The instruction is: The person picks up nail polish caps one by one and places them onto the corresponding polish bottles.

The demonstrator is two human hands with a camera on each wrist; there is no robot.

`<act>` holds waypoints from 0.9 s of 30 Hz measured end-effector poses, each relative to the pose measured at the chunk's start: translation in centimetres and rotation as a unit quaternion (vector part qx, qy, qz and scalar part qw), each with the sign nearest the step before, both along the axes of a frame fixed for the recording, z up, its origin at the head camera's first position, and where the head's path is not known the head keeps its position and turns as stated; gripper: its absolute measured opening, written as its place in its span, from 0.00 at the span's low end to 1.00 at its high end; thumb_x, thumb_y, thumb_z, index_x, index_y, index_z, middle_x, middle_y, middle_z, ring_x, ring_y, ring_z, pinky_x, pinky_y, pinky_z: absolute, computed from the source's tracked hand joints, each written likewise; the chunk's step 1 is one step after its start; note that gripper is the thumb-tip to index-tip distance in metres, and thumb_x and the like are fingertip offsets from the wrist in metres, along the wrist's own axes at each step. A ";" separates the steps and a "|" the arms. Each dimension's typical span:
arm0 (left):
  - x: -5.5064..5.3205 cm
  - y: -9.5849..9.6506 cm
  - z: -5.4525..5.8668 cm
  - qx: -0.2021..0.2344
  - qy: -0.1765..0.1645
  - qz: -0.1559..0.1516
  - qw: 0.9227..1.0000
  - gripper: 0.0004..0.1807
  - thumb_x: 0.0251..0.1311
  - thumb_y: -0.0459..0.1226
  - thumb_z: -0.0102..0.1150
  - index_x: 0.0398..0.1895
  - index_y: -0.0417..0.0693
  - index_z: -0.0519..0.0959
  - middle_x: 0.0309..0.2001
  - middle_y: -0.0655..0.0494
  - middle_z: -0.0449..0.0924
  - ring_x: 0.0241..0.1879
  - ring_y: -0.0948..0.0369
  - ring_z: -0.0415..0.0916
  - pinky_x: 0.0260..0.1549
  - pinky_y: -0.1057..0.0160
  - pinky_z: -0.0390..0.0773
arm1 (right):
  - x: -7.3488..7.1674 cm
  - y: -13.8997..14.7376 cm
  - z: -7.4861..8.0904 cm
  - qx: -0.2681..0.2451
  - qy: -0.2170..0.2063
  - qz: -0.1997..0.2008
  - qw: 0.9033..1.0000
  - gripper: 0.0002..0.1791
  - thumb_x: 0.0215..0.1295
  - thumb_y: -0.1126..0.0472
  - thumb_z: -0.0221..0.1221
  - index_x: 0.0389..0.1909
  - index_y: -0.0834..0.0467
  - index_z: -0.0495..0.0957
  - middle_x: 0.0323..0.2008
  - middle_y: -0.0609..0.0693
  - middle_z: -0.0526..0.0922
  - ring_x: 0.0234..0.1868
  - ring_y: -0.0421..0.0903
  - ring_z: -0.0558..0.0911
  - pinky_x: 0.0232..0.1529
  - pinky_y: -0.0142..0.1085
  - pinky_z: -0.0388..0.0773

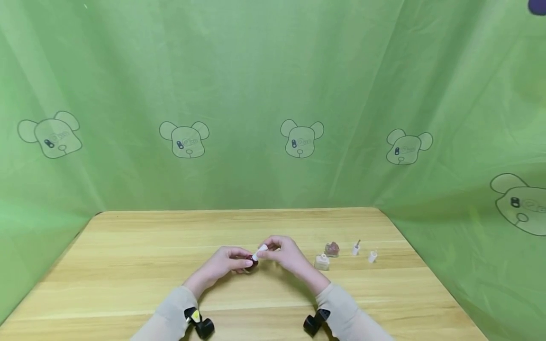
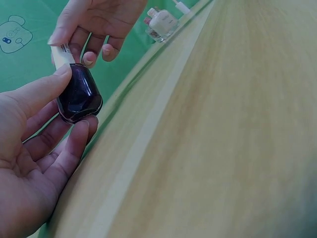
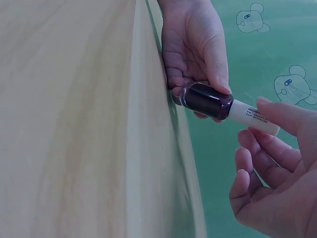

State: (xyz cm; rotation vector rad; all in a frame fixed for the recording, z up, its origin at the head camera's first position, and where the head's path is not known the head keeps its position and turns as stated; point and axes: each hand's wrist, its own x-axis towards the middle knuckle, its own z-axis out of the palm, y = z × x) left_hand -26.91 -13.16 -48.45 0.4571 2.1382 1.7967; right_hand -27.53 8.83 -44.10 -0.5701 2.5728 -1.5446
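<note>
The head view looks forward and down from afar, while close, opposing wrist views share the bottle (image 2: 80,94).

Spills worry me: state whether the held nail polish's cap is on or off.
On: white cap meets the dark nail polish bottle, no brush showing; tightness, cannot tell.

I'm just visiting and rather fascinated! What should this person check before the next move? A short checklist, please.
1. Left hand grips the glossy, dark, rounded bottle: ok.
2. Right hand pinches the long white cylindrical cap: ok.
3. That cap is loose enough to lift off: cannot tell; it meets the bottle, but its tightness doesn't show.
4. Small clear bottle with whitish contents is closed: not ok; its neck has no cap.
5. Two short white cylindrical caps are clear of the hands: ok; they stand off to the right on the light wooden tabletop.
</note>
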 end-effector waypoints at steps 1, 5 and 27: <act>0.0 0.0 0.0 0.001 -0.001 0.000 1.000 0.20 0.58 0.40 0.66 0.51 0.38 0.81 0.44 0.49 0.86 0.35 0.63 0.81 0.37 0.64 0.81 | 0.0 0.0 0.0 0.001 0.001 0.006 1.000 0.14 0.53 0.56 0.70 0.37 0.60 0.83 0.33 0.51 0.84 0.36 0.42 0.77 0.41 0.35 0.73; -0.1 -0.1 -0.1 0.006 -0.002 -0.003 1.000 0.19 0.59 0.40 0.66 0.51 0.38 0.81 0.44 0.49 0.86 0.35 0.63 0.81 0.37 0.65 0.81 | 0.0 0.0 0.1 0.006 0.004 0.012 1.000 0.13 0.53 0.56 0.70 0.38 0.58 0.84 0.33 0.50 0.85 0.37 0.42 0.77 0.42 0.36 0.72; 0.2 0.0 0.4 -0.001 -0.006 0.001 1.000 0.20 0.58 0.40 0.66 0.51 0.38 0.81 0.46 0.47 0.86 0.35 0.64 0.81 0.38 0.64 0.82 | 0.3 -0.2 0.0 0.008 -0.005 -0.026 1.000 0.12 0.51 0.55 0.71 0.28 0.59 0.81 0.27 0.48 0.81 0.31 0.42 0.75 0.33 0.32 0.72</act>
